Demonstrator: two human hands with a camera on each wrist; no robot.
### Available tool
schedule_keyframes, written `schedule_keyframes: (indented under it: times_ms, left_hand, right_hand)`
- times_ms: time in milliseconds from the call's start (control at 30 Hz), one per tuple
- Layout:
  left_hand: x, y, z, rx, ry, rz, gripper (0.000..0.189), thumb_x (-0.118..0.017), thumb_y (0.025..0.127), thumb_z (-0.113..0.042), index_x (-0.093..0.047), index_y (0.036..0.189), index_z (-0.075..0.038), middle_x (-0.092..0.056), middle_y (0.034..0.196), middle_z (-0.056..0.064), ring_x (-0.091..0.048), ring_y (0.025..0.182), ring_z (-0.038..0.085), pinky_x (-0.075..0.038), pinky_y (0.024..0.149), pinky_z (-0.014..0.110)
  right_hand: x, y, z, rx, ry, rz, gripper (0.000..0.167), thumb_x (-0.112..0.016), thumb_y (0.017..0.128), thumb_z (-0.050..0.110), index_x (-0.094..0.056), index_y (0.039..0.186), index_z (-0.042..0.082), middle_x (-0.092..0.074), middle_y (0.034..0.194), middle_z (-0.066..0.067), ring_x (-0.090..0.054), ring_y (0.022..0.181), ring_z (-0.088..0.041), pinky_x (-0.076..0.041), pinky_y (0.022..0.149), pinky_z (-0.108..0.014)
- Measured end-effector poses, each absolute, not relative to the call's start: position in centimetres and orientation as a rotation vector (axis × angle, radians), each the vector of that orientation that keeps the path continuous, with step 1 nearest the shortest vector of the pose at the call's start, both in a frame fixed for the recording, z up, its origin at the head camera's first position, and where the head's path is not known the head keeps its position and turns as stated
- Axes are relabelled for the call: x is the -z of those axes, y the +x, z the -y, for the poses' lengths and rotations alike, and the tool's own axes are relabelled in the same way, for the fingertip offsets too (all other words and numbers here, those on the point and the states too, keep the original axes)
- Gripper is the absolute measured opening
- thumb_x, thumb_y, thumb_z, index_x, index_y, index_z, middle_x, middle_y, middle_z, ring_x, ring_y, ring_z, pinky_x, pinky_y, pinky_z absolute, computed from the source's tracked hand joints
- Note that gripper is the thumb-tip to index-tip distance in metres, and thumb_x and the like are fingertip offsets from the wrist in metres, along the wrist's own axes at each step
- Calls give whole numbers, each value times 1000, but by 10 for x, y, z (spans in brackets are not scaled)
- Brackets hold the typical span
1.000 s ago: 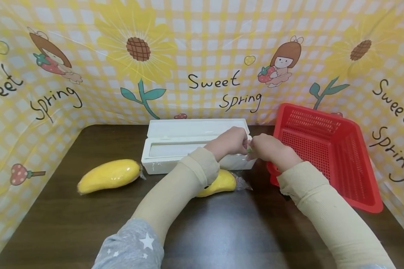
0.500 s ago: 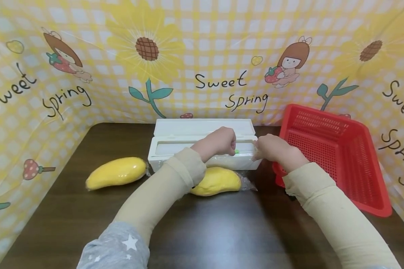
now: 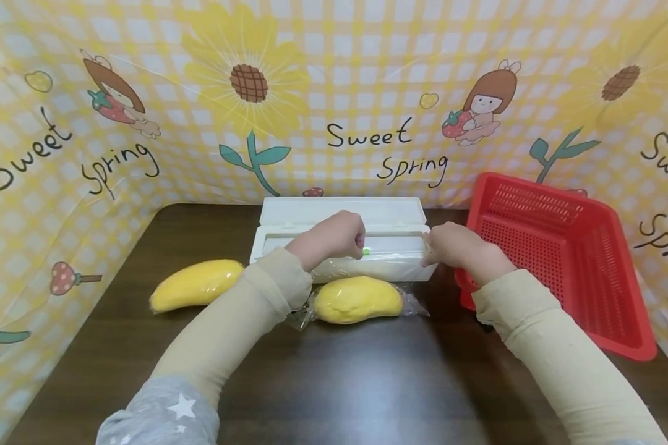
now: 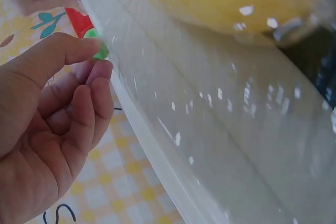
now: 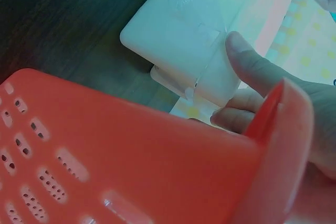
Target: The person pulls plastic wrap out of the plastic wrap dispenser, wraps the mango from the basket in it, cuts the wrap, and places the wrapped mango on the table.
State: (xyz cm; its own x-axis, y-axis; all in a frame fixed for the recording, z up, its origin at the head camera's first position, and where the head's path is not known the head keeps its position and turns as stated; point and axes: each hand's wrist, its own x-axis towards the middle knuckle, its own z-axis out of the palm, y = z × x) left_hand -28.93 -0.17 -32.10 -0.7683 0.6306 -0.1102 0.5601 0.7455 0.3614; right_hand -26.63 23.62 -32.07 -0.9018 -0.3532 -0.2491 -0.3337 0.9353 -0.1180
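Observation:
A white cling film dispenser (image 3: 395, 271) stands with its lid folded back. My left hand (image 3: 334, 236) pinches a small green slide cutter (image 4: 100, 45) between thumb and fingers, at the dispenser's long edge. Clear cling film (image 4: 210, 114) is drawn over the front of the dispenser, with creases that catch the light. At the right end, my right hand (image 3: 458, 244) grips the dispenser's corner, with the thumb (image 5: 241, 45) on top and fingers behind. In front lies a yellow mango-shaped fruit (image 3: 359, 301) in clear film, twisted at its ends.
A second film-wrapped yellow fruit (image 3: 197, 284) lies at the left, partly behind the left sleeve. The red plastic basket (image 3: 595, 272) stands at the right, close by the right wrist. A printed yellow check cloth (image 3: 345, 74) rises behind the dark wooden table (image 3: 334, 383).
My left hand has slid leftward along the dispenser with the green slide cutter, away from my right hand. My right hand stays at the dispenser's right end. The head view has shifted slightly.

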Motion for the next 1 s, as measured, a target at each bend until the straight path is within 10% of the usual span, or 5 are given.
schedule_keyframes:
  times_ms: [500, 800, 1000]
  left_hand:
    - [324, -288, 24, -500, 951, -2681, 32, -61, 74, 3, -45, 53, -16, -34, 51, -5, -26, 51, 10, -30, 54, 26]
    - [320, -287, 36, -508, 898, -2702, 13, -69, 77, -1, -67, 67, -10, -61, 69, -2, -51, 66, 15, -46, 67, 30]
    - [318, -285, 46, -478, 904, -2700, 30, -64, 73, 3, -49, 53, -14, -39, 52, -5, -31, 51, 11, -32, 52, 25]
  right_hand:
    - [326, -265, -239, 85, -528, -2810, 41, -78, 82, 24, -67, 113, -1, -59, 75, -6, -50, 65, -21, -42, 58, -31]
    - [324, -266, -236, 59, -591, -2842, 34, -79, 80, 21, -70, 104, -1, -59, 72, -5, -48, 64, -20, -42, 59, -32]
    - [319, -267, -234, 39, -564, -2825, 39, -79, 82, 24, -69, 110, -1, -59, 72, -6, -49, 65, -21, -42, 59, -32]
